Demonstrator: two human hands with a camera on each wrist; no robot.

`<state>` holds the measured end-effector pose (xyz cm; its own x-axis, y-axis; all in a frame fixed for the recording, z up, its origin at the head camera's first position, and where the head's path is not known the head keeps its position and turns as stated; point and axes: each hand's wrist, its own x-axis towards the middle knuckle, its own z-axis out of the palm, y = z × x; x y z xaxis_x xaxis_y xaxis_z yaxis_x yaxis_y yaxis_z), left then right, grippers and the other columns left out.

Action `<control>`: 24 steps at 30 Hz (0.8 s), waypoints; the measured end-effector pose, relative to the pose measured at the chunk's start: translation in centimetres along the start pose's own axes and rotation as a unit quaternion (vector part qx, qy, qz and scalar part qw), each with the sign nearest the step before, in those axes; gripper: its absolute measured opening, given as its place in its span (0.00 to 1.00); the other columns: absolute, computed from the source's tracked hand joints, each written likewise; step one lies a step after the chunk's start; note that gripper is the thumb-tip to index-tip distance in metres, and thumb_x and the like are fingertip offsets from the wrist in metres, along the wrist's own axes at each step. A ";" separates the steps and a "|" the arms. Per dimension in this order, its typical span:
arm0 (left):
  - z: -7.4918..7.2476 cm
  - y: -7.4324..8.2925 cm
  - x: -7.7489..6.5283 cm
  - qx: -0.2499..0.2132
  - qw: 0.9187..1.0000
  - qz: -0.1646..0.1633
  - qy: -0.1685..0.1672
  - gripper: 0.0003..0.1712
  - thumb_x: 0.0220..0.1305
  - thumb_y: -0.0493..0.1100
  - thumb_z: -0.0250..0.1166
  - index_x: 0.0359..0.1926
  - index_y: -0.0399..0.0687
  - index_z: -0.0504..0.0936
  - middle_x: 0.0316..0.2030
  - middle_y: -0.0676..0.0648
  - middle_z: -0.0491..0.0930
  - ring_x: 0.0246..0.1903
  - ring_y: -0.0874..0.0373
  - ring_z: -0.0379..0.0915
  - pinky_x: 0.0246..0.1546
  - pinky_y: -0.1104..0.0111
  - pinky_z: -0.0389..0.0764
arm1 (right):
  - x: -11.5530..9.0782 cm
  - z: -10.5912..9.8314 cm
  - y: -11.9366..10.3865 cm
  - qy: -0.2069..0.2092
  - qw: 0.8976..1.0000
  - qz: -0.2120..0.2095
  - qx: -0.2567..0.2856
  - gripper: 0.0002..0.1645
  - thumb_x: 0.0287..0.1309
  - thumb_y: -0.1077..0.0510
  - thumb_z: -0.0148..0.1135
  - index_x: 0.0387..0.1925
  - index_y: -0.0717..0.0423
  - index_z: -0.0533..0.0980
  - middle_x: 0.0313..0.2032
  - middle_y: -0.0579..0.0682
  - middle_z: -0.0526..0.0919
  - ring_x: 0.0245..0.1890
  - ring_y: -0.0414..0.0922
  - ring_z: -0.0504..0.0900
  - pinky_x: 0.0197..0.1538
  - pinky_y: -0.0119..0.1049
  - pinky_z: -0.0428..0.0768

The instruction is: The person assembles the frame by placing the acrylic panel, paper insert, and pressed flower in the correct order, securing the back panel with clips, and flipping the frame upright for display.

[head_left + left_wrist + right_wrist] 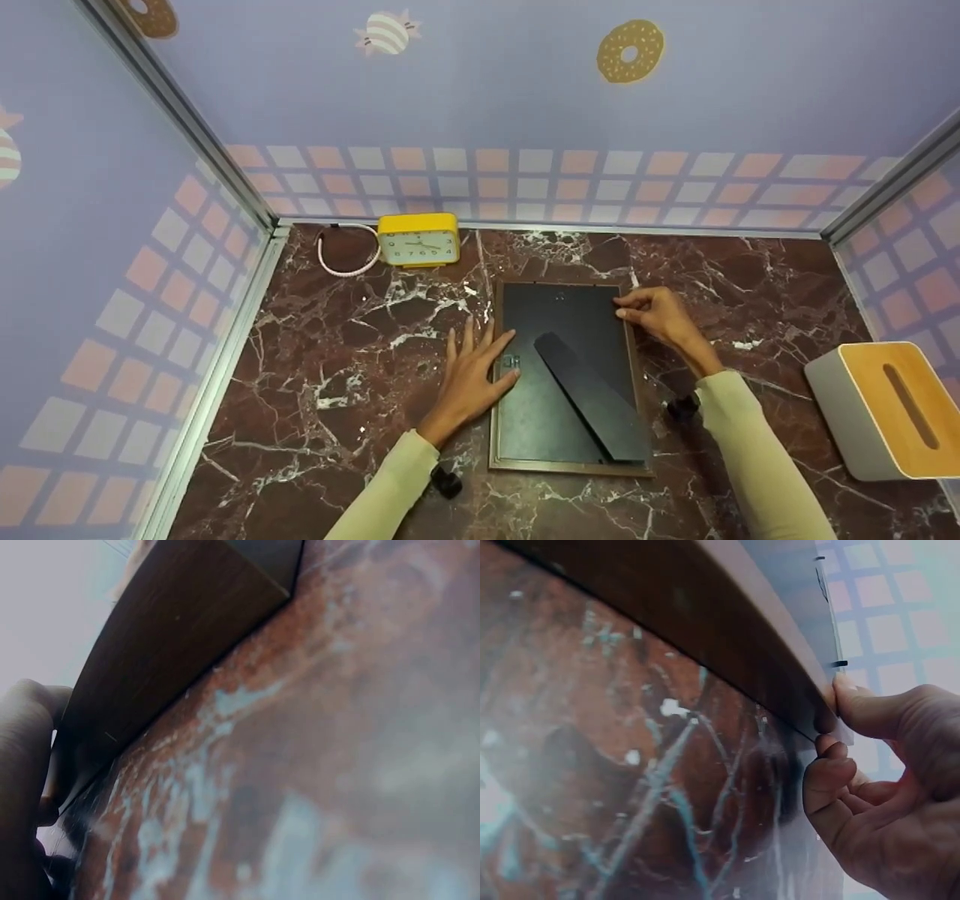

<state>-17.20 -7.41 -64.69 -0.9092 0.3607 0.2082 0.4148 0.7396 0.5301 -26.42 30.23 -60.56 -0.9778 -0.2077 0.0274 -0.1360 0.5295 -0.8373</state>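
Note:
A picture frame (525,420) with a brown wooden edge lies face down on the marble-patterned table, its black back up. Slantwise across that back runs the black stand leg (592,405), its wide end at the lower right. My left hand (469,379) rests with spread, mostly straight fingers against the left side, thumb and index finger over the edge. At the upper right side, my right hand (664,319) pinches the frame's edge between thumb and fingers. The right wrist view shows the right thumb (874,709) on the upper rim, with curled fingers below it.
A yellow alarm clock (418,240) stands near the back wall, beside a white beaded loop (349,274). On the right is a white tissue box (847,420) with a slotted wooden lid. Patterned walls bound the marble-patterned table (330,345) at the left, back and right.

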 end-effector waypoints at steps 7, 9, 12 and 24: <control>0.2 -0.1 0.1 -0.012 1.000 -0.004 -0.005 0.41 0.77 0.64 0.66 0.84 0.60 0.70 0.84 0.37 0.60 0.86 0.30 0.38 0.82 0.30 0.33 | -1.2 0.6 1.1 0.050 0.999 -0.010 0.019 0.14 0.70 0.66 0.74 0.54 0.64 0.90 0.48 0.68 0.89 0.31 0.39 0.81 0.31 0.24 0.76; 0.3 -0.1 0.1 -0.013 1.000 -0.003 -0.003 0.41 0.77 0.64 0.65 0.84 0.60 0.71 0.84 0.37 0.60 0.86 0.30 0.38 0.82 0.30 0.33 | -1.4 0.8 1.2 0.064 0.997 -0.021 0.025 0.14 0.70 0.67 0.74 0.55 0.65 0.90 0.47 0.68 0.87 0.33 0.40 0.81 0.34 0.23 0.77; 0.2 -0.1 0.1 -0.014 1.000 -0.001 0.000 0.41 0.77 0.65 0.65 0.83 0.60 0.71 0.83 0.37 0.61 0.86 0.30 0.38 0.82 0.30 0.34 | -1.3 1.0 1.1 0.087 0.995 -0.034 0.038 0.15 0.69 0.69 0.73 0.56 0.66 0.89 0.46 0.67 0.85 0.37 0.42 0.79 0.39 0.23 0.76; -0.1 -0.1 -0.1 -0.002 1.000 0.000 0.006 0.40 0.76 0.64 0.66 0.83 0.59 0.72 0.83 0.36 0.62 0.86 0.29 0.40 0.82 0.29 0.36 | 0.8 1.5 -0.4 0.069 0.994 -0.068 -0.042 0.20 0.69 0.68 0.73 0.61 0.64 0.87 0.46 0.63 0.84 0.41 0.52 0.77 0.45 0.36 0.74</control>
<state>-17.20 -7.59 -64.70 -0.9099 0.3531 0.2179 0.4139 0.7373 0.5339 -26.92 28.60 -60.98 -0.9612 -0.1700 0.2172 -0.2757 0.5728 -0.7719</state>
